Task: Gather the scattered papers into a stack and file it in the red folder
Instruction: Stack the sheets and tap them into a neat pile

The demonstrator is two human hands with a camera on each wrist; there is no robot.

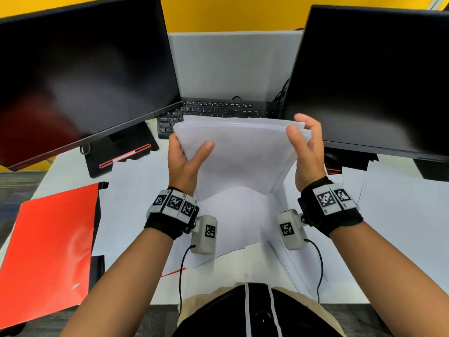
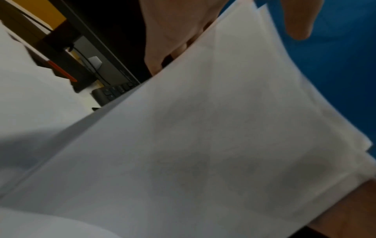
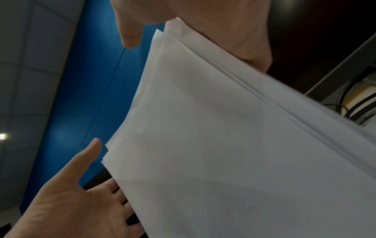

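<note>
Desk (image 1: 73, 171) strewn with loose sheets (image 1: 388, 203).
Left hand (image 1: 184, 159) and right hand (image 1: 307, 152) clasp paper stack (image 1: 243, 152) between fingers; red folder (image 1: 48, 246) untouched.

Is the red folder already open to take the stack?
No: in the head view the red folder lies closed on the desk, while both hands hold the paper stack above it.

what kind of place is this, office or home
Most likely an office workstation: two dark monitors flank a black keyboard, a grey partition panel stands behind, and loose papers cover the desk.
</note>
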